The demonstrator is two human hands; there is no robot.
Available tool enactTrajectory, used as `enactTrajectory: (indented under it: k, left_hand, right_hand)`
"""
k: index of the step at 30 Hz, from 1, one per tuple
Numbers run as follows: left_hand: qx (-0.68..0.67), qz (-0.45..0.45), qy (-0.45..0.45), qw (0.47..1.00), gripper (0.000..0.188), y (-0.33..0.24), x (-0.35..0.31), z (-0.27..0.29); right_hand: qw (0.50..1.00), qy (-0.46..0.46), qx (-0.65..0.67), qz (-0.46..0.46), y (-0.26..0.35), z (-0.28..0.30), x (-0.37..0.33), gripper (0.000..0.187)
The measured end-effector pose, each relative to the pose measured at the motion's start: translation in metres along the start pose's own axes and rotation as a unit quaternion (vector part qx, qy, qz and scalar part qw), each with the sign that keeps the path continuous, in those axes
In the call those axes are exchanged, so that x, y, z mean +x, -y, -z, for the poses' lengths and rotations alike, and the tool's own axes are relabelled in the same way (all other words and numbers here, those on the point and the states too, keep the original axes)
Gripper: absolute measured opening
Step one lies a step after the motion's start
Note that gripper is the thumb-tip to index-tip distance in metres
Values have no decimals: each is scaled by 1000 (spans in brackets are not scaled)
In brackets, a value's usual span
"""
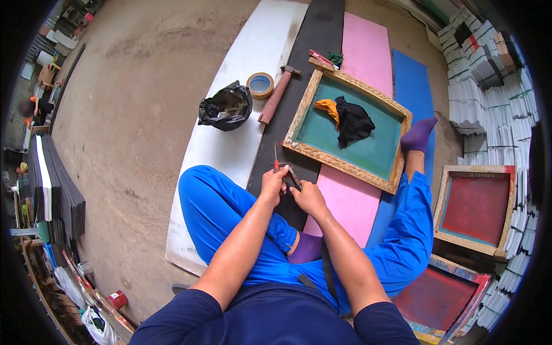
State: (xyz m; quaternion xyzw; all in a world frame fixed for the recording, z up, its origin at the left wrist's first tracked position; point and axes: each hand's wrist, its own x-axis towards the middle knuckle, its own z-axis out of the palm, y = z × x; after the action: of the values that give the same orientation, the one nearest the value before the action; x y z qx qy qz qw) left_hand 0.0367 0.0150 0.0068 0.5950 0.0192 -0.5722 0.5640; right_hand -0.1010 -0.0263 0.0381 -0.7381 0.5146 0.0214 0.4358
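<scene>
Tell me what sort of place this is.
Probably a small screen-printing workshop. Wooden frames with stretched mesh lie about, one green-coated frame on the floor mats and red-stained frames to the right. Stacks of bundled white sheets line the wall, and a hammer and tape roll sit nearby.

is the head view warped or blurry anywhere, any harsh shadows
Head view: strong fisheye, so the long pink foam sheet and white board bow toward a black rim; light is soft and even, without hard shadows; both hands, left and right, look sharp; the edges smear.
</scene>
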Motion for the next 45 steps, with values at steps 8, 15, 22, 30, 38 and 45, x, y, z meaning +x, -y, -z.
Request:
enactTrajectory:
  k: [8, 15, 22, 30, 38, 45]
  left_hand:
    - [73, -38, -60, 995, 18, 3, -2, 6]
    - [116, -101, -146, 977, 28, 1, -5, 4]
    - [121, -91, -132, 980, 32, -1, -9, -2]
    - [108, -76, -110, 985, 31, 3, -6, -8]
    - [81, -83, -100, 988, 29, 0, -6, -14]
    - [78, -74, -96, 990, 27, 4, 1, -15]
  right_hand:
    - [945, 237, 212, -76, -12, 12, 8, 35]
    - [950, 197, 222, -98, -32, 24, 20, 27]
    - [988, 66, 104, -97, -42, 50, 43, 31]
    - [994, 46, 32, -97, -33, 57, 52, 40]
    - [991, 8, 1, -135, -11, 54, 43, 39]
    - [989, -81, -34, -119, -8, 36, 38, 39]
